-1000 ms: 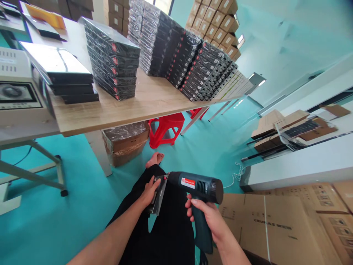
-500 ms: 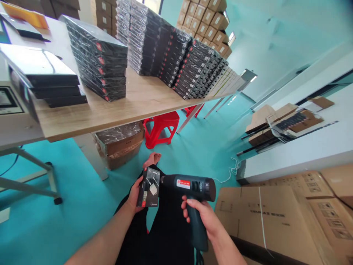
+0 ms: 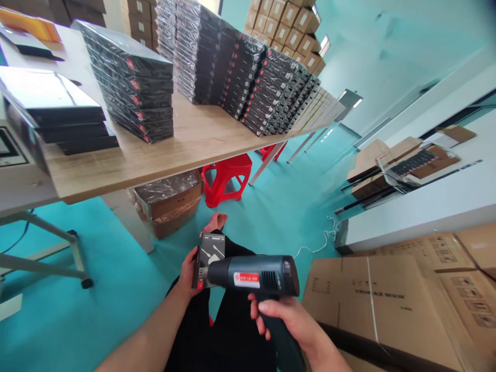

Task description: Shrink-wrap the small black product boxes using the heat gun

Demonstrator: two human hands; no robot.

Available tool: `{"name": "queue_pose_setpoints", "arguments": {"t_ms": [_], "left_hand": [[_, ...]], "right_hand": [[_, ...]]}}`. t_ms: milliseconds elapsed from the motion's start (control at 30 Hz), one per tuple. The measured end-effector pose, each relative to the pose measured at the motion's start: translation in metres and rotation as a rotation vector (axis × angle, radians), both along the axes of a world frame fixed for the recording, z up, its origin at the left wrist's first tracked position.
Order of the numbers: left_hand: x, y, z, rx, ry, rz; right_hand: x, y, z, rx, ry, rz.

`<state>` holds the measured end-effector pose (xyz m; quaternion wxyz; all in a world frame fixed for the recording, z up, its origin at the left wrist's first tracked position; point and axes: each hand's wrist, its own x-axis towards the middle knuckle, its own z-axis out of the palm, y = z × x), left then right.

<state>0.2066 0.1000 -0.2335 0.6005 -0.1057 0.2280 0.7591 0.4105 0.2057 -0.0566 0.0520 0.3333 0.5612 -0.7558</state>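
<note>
My left hand (image 3: 188, 274) grips a small black product box (image 3: 214, 245) by its left edge, above my lap. The box front carries a picture of white cables and a charger, partly covered by the tool. My right hand (image 3: 279, 316) is wrapped round the handle of a dark heat gun (image 3: 253, 272) with a red and white label. Its metal nozzle points left, over the lower part of the box face; whether it touches the box I cannot tell. The lower end of the handle runs out of view.
Film-wrapped black boxes (image 3: 132, 88) stand in stacks on the wooden table (image 3: 155, 168). Below it are a red stool (image 3: 228, 178) and a carton (image 3: 174, 204) holding clear film. Large cardboard boxes (image 3: 349, 299) stand close on my right. A white cord (image 3: 329, 232) lies on the floor.
The heat gun has moved left and slightly down, so its nozzle now overlaps the box instead of sitting at its right edge. The box stays in my left hand, nearly in place.
</note>
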Motion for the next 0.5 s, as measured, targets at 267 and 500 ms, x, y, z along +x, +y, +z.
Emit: {"name": "queue_pose_setpoints", "arguments": {"t_ms": [267, 500], "left_hand": [[-0.002, 0.000, -0.005, 0.099, -0.161, 0.166], [-0.002, -0.003, -0.002, 0.149, -0.176, 0.076]], "right_hand": [[0.040, -0.019, -0.011, -0.043, -0.091, -0.132], [0.045, -0.011, -0.039, -0.188, 0.045, -0.463]]}}
